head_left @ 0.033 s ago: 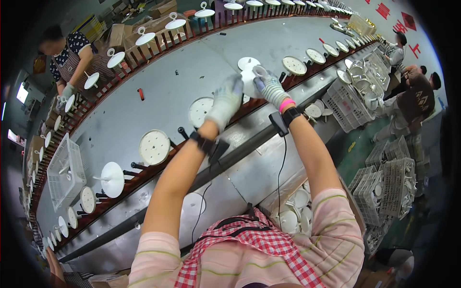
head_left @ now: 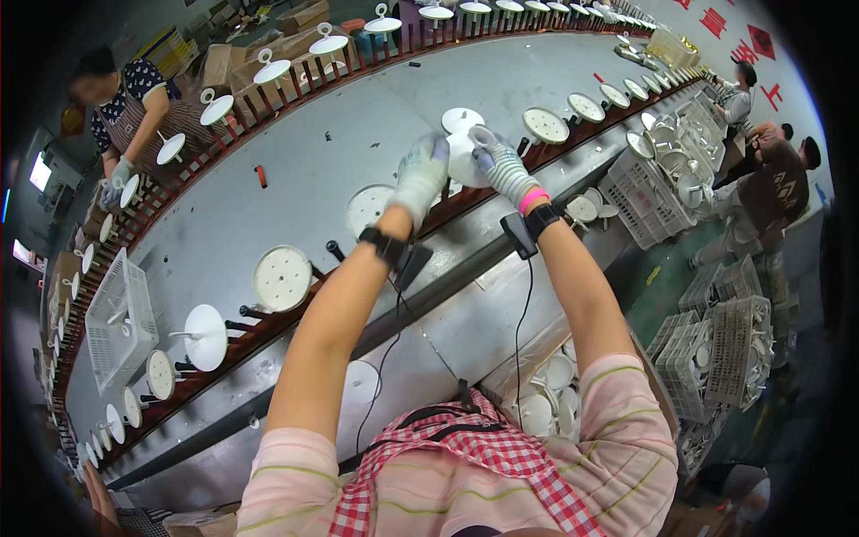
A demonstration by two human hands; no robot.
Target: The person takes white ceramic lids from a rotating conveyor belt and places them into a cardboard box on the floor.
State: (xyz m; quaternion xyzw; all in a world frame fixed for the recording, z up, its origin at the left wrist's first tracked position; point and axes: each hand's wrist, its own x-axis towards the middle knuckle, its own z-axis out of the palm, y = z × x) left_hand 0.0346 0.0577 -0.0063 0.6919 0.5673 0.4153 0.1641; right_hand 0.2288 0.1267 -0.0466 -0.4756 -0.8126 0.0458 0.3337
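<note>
Between my hands is a white disc (head_left: 464, 159) with a ring handle at its upper right. My right hand (head_left: 506, 168), in a striped pale glove, grips it by the ring side. The gloved left hand (head_left: 420, 175) is closed at the disc's left edge, its fingers slightly blurred. Just beyond, another white disc (head_left: 463, 118) sits on the line. A speckled pale disc (head_left: 369, 208) is partly covered by my left hand. To the right, a similar spotted disc (head_left: 545, 125) rests on a dark peg.
A curved rail of dark pegs carrying white discs rings the grey table (head_left: 295, 179). On it lie a white plastic basket (head_left: 123, 318) and a small red piece (head_left: 260, 176). Baskets of white parts (head_left: 644, 197) stand right. A co-worker (head_left: 134, 116) works at the far left.
The discs on the near rail have shifted slightly left. My left hand has moved a little upward and right beside the held disc; the right hand stays nearly still.
</note>
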